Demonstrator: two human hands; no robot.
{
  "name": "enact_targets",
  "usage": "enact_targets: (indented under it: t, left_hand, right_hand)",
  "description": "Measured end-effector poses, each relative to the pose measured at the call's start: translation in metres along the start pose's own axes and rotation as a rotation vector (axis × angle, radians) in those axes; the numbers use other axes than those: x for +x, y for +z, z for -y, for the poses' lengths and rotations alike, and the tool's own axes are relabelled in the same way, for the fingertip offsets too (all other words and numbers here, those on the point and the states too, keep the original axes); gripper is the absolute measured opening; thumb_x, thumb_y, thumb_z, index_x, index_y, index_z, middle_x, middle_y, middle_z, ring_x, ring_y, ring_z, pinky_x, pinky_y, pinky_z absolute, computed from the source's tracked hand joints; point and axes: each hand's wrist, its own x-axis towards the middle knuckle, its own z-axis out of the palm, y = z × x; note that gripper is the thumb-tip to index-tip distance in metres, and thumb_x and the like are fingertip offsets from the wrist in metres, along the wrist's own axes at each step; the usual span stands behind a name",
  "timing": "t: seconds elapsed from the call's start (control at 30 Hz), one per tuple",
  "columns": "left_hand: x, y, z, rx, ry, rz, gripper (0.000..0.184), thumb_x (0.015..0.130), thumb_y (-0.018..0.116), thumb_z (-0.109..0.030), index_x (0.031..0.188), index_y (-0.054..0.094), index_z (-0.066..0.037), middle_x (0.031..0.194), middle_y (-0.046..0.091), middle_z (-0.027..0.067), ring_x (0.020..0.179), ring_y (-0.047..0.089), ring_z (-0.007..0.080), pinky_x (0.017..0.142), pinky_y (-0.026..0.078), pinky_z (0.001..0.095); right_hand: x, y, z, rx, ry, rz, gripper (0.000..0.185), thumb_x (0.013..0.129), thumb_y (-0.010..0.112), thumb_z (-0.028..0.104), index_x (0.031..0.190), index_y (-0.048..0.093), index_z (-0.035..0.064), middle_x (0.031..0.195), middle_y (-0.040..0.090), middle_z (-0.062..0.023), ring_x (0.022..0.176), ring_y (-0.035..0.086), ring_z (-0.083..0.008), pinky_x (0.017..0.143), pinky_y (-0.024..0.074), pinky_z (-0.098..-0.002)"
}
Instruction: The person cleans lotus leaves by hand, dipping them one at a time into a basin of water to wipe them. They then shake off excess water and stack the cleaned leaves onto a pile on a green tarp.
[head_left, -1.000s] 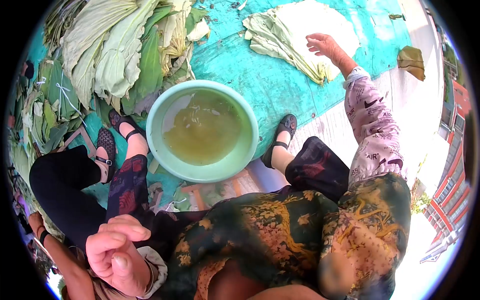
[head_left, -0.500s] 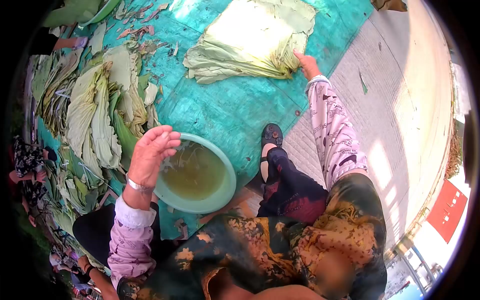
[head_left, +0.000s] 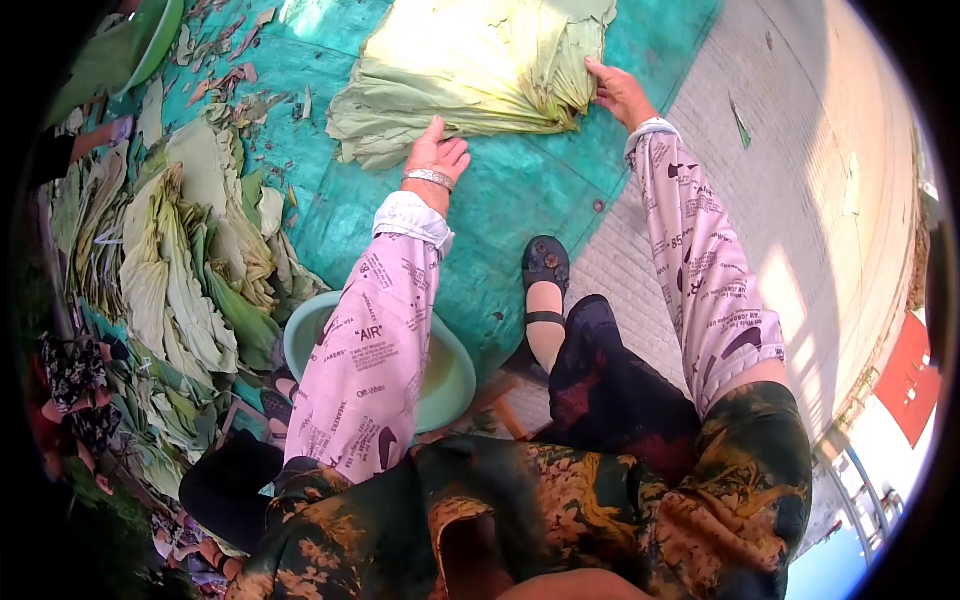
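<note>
A stack of large, pale green leaves (head_left: 450,75) lies flattened on the green sheet, with wrinkled, gathered edges toward me. At its right edge, my right hand (head_left: 622,95) is closed on the leaf margin, its fingertips partly hidden by the folds. My left hand (head_left: 437,160), in a silver bracelet, is open just below the near edge of the stack, fingers apart and holding nothing. Whether its fingertips touch the leaf, I cannot tell. Beneath my left forearm stands a light green basin (head_left: 455,385), largely covered by the pink sleeve.
More leaves (head_left: 185,265) are heaped at the left, some bundled. Dry scraps (head_left: 240,75) litter the green sheet (head_left: 520,190). Another person's hand (head_left: 118,132) shows at the far left near a green tub (head_left: 160,45). Ribbed concrete (head_left: 740,180) borders the sheet on the right.
My left hand has moved from above the basin up and right to the leaf stack, its fingers now spread. My right hand stays at the stack's right edge. The view has shifted slightly.
</note>
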Motion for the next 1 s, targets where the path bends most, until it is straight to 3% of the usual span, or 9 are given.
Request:
enact_targets:
  t: [0.13,0.3,0.43,0.63,0.73,1.0]
  left_hand:
    - [0.012,0.01,0.007,-0.089,0.062,0.045,0.07,0.076,0.066,-0.034,0.129,0.029,-0.007,0.135,0.031,0.0152,0.125,0.029,0.0302,0.1,0.023,0.0458]
    - [0.026,0.014,0.007,-0.29,0.06,0.117,0.058,0.076,0.067,-0.028,0.123,0.038,-0.011,0.131,0.037,0.0109,0.124,0.03,0.0279,0.1,0.024,0.0467]
    - [0.011,0.026,-0.003,-0.211,0.075,0.104,0.051,0.076,0.067,-0.021,0.12,0.042,-0.013,0.129,0.039,0.0077,0.122,0.032,0.027,0.098,0.025,0.0493]
    - [-0.005,0.028,-0.022,-0.152,0.194,0.185,0.041,0.08,0.058,-0.004,0.118,0.045,-0.011,0.123,0.047,0.0097,0.115,0.041,0.0299,0.096,0.029,0.0528]
    - [-0.013,0.002,-0.015,-0.221,0.286,0.222,0.039,0.081,0.056,-0.004,0.118,0.045,-0.009,0.122,0.047,0.0117,0.113,0.043,0.0311,0.096,0.033,0.0525]
    - [-0.019,-0.085,0.062,-0.451,0.191,-0.062,0.036,0.083,0.054,-0.009,0.118,0.046,-0.01,0.121,0.049,0.0112,0.113,0.044,0.0321,0.095,0.034,0.0541]
  right_hand:
    - [-0.005,0.009,0.005,0.021,0.091,0.028,0.044,0.071,0.07,0.031,0.101,0.056,0.0011,0.096,0.06,-0.0105,0.086,0.056,-0.0214,0.078,0.0441,-0.0324]
    - [0.0,0.01,0.007,0.185,0.038,0.247,0.038,0.076,0.065,0.019,0.107,0.052,0.0,0.103,0.058,-0.0106,0.092,0.056,-0.0224,0.086,0.0444,-0.0344]
    - [-0.016,0.026,0.016,0.425,0.017,0.34,0.035,0.079,0.06,0.008,0.111,0.049,-0.0013,0.108,0.056,-0.0119,0.099,0.055,-0.024,0.091,0.0441,-0.0357]
    - [-0.017,0.04,0.011,0.419,0.016,0.421,0.038,0.079,0.06,0.007,0.114,0.046,-0.0017,0.11,0.055,-0.0112,0.1,0.055,-0.0237,0.09,0.0449,-0.0364]
    - [-0.037,0.048,0.002,0.422,0.007,0.48,0.039,0.079,0.06,0.006,0.115,0.046,0.0006,0.111,0.055,-0.0106,0.1,0.055,-0.0234,0.089,0.0449,-0.0371]
    - [-0.069,0.063,-0.034,0.273,0.171,0.603,0.049,0.075,0.063,0.002,0.12,0.043,0.0037,0.113,0.054,-0.0094,0.106,0.051,-0.0217,0.095,0.0391,-0.0347]
